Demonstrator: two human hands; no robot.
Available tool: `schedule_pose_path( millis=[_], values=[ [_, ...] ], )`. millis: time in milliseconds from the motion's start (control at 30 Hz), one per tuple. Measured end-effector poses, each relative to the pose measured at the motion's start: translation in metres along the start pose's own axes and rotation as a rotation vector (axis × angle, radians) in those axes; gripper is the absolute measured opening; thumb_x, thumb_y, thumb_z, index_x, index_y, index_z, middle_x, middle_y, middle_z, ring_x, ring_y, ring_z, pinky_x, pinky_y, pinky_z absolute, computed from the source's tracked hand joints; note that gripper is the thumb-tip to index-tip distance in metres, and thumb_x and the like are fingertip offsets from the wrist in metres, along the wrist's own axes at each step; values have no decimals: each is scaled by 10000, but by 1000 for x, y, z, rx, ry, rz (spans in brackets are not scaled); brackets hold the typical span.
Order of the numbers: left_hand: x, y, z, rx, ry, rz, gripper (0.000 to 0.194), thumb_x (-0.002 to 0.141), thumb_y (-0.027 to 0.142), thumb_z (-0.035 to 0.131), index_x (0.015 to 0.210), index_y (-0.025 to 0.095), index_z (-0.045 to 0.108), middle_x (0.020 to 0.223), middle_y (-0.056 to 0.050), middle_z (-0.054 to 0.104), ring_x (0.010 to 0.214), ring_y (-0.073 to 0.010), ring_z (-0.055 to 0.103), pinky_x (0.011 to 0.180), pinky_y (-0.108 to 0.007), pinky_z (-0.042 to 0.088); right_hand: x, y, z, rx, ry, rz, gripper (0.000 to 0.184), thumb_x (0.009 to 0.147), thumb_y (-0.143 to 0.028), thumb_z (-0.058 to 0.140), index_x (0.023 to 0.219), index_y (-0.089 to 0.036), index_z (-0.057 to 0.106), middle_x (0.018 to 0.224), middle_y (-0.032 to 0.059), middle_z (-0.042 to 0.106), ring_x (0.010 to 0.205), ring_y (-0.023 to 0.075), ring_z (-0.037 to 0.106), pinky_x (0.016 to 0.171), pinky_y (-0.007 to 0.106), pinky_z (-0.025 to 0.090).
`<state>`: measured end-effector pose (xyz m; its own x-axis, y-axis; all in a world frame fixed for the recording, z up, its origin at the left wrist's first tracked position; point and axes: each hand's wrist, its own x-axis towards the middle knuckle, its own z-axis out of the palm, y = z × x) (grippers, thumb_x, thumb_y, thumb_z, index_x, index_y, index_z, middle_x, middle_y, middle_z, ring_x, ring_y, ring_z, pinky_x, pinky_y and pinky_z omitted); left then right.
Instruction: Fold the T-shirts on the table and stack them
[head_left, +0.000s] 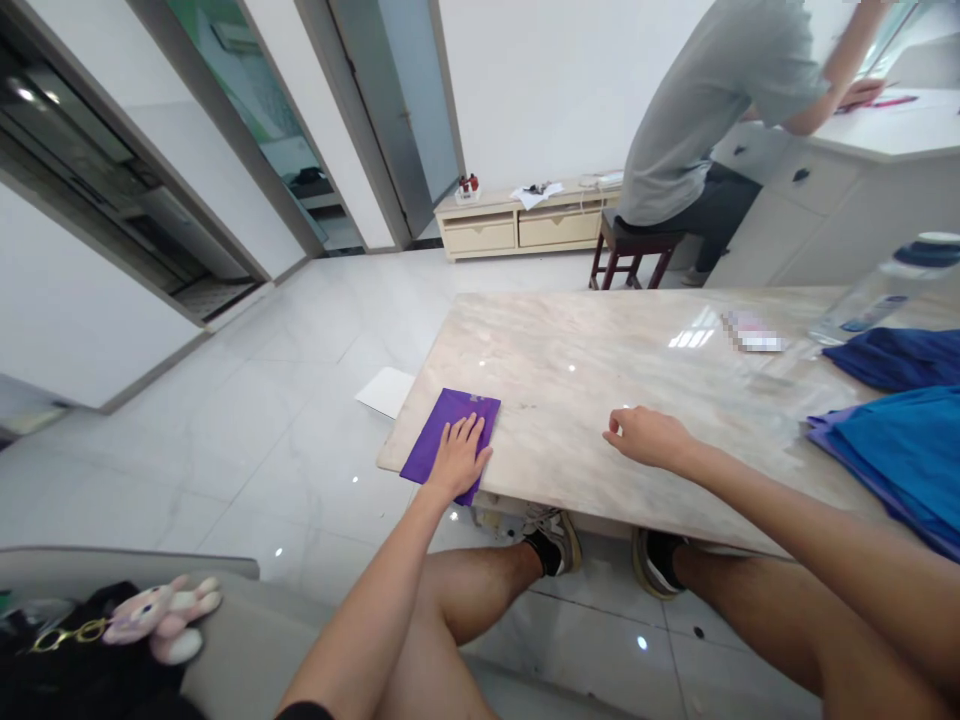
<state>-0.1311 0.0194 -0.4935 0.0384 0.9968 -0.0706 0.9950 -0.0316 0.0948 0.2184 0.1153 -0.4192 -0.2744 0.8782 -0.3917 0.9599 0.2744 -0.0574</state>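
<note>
A flat purple packet, perhaps folded cloth or a bag [429, 442], lies at the left end of the marble table [555, 350], its near edge reaching over the table's front edge. My left hand [459, 458] rests flat on it with the fingers spread. Over the table's middle is my right hand [646, 434], its fingers curled in; whether anything small sits in them is hidden. At the right end lie folded blue cloth [907, 450] and dark blue cloth [900, 355], some way from my right hand.
A clear bottle [870, 300] and a blurred pink-white item [752, 332] are on the table's right side. A person in grey [697, 120] sits on a stool [637, 240] at a white counter. A plush toy [161, 615] lies on the sofa at left.
</note>
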Motion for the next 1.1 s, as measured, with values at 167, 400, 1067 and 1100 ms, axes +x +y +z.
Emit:
schedule_pose_path(
  millis=[167, 400, 1067, 1100],
  values=[
    [28, 7, 22, -56, 72, -89, 657, 1137, 451, 369, 1769, 273, 368, 1862, -70, 307, 1740, -295, 212, 1433, -580, 89, -7, 4, 4, 18, -4, -16, 367, 1105, -391, 528, 1272, -171, 770, 1312, 205, 771, 1197, 370, 752, 905, 415, 538],
    [58, -18, 18, -38, 116, -241, 710, 1123, 493, 377, 1779, 226, 342, 1865, -116, 285, 1745, -329, 200, 1427, -592, 99, -4, 26, 20, 36, -61, 20, 347, 1089, -437, 552, 1173, -206, 797, 1274, 193, 791, 1150, 379, 769, 906, 441, 542],
    [-49, 158, -141, -148, 36, -165, 420, 1123, 416, 438, 1360, 257, 746, 1275, -123, 837, 1221, -277, 783, 948, -342, 581, -157, 42, -42, 386, 406, 245, 436, 1126, -419, 474, 1396, -166, 703, 1327, 188, 783, 1240, 325, 747, 998, 394, 568],
    [-72, 165, -140, -175, 132, -247, 438, 1129, 399, 391, 1347, 266, 746, 1255, -123, 840, 1177, -282, 797, 927, -354, 588, -182, 49, -21, 450, 516, 269, 434, 1130, -395, 453, 1416, -171, 690, 1337, 183, 779, 1256, 317, 739, 1037, 399, 566]
  ],
)
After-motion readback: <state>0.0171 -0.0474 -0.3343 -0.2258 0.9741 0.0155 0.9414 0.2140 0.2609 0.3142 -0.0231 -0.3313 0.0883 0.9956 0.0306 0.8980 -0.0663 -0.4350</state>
